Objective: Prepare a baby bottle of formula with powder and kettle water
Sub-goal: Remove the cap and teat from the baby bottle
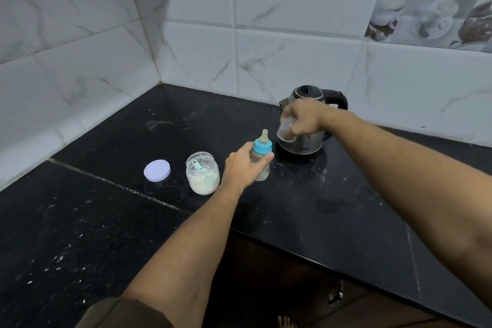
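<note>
A baby bottle point(262, 153) with a blue collar and a pale teat stands on the black counter point(319, 208), and my left hand point(241, 166) is wrapped around its body. My right hand point(303, 118) holds a clear plastic cap point(286, 130) in the air, in front of a steel kettle point(308, 141) with a black lid and handle. An open glass jar point(202, 173) of white powder, with a scoop inside, stands just left of the bottle. The jar's pale lilac lid point(157, 170) lies flat further left.
The counter runs into a corner of white marble-look wall tiles point(202, 56) at the back. Its front edge cuts diagonally from the centre to the lower right, with floor and a bare foot point(286, 322) below. White specks dot the counter.
</note>
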Available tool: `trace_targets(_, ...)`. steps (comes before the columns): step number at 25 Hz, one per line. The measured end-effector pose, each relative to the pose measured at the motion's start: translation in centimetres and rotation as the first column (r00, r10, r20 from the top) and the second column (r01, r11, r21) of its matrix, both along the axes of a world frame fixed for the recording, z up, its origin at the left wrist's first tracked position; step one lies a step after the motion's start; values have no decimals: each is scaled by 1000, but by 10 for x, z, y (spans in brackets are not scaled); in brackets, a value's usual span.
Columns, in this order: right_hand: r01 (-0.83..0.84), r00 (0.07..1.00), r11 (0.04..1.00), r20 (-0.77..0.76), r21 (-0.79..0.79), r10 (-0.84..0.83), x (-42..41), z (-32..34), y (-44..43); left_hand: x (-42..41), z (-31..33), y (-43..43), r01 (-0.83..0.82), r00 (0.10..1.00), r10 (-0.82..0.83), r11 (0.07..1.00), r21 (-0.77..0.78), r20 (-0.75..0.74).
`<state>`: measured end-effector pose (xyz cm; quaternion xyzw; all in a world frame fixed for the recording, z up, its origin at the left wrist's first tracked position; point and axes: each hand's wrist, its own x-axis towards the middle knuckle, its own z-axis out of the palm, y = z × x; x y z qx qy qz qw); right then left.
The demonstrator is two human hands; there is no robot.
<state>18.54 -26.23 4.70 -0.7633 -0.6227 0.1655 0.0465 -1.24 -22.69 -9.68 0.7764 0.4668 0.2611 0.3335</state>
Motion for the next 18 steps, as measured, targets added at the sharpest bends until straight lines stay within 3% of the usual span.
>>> trace_targets(8,151,976,951,193,-270,-100,12,-98,-43,7,-8,-4,-10,998,9,1000,17,58)
trace_targets(18,181,965,940,236,-290,-113,9,-123,-58,7,-18,-13,-6,997,3,999,38,82)
